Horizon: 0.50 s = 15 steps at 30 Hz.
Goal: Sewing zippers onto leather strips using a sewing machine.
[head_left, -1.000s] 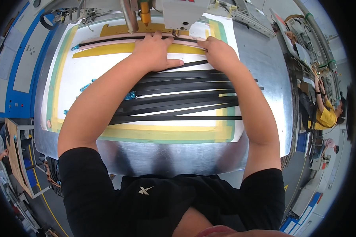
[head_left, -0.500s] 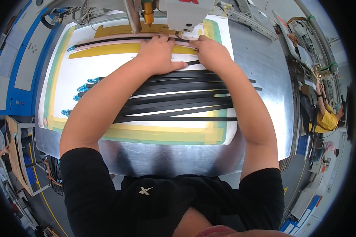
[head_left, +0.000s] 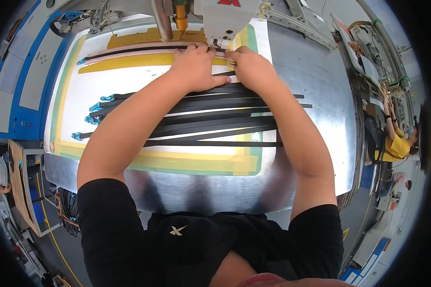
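A long black strap (head_left: 129, 51) lies in a pink slot of a white sheet template (head_left: 124, 81), beneath a sewing machine head (head_left: 223, 21). Pressing on its right part is my left hand (head_left: 194, 68), fingers spread flat and thumb stretched to the right. My right hand (head_left: 252, 68) rests beside the machine's needle area, its fingers bent together at the strap's right end; what they grip, if anything, is hidden. Nearer to me, several black straps (head_left: 215, 116) lie side by side, with crumpled blue wrapping (head_left: 95, 106) on their left ends.
Yellow strips (head_left: 129, 63) flank the slot. A metal rod (head_left: 162, 21) and an orange cylinder (head_left: 181, 18) hang above the sheet. The template sits on a shiny metal table (head_left: 311, 95). A blue-and-white cabinet (head_left: 26, 71) stands at left; a person in yellow (head_left: 395, 143) works at far right.
The template has slid a little to the left under the machine head, carrying the straps with it. Both hands stay near the needle area, in much the same poses.
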{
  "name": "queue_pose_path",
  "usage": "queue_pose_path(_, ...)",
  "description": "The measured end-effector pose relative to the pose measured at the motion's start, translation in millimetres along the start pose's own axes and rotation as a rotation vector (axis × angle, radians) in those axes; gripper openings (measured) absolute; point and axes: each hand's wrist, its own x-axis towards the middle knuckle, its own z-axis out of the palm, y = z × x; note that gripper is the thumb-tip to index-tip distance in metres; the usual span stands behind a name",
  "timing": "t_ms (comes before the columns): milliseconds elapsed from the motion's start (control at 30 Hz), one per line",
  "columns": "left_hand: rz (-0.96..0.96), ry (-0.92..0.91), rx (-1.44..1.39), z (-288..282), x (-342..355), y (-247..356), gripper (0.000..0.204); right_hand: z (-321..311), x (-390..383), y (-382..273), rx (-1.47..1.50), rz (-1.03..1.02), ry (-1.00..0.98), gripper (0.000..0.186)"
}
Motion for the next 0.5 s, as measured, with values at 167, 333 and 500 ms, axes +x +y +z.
queue_pose_path(167,0.001,0.012,0.006,3,1,5,0.092,3,-3,4,0.008,-0.013,-0.029,0.042)
queue_pose_path(333,-0.017,0.016,0.017,-1,-4,5,0.092,4,-2,-7,0.035,-0.007,0.031,0.041)
queue_pose_path(500,0.043,0.081,0.016,11,-9,-15,0.088,9,3,-9,0.007,-0.013,0.055,0.042)
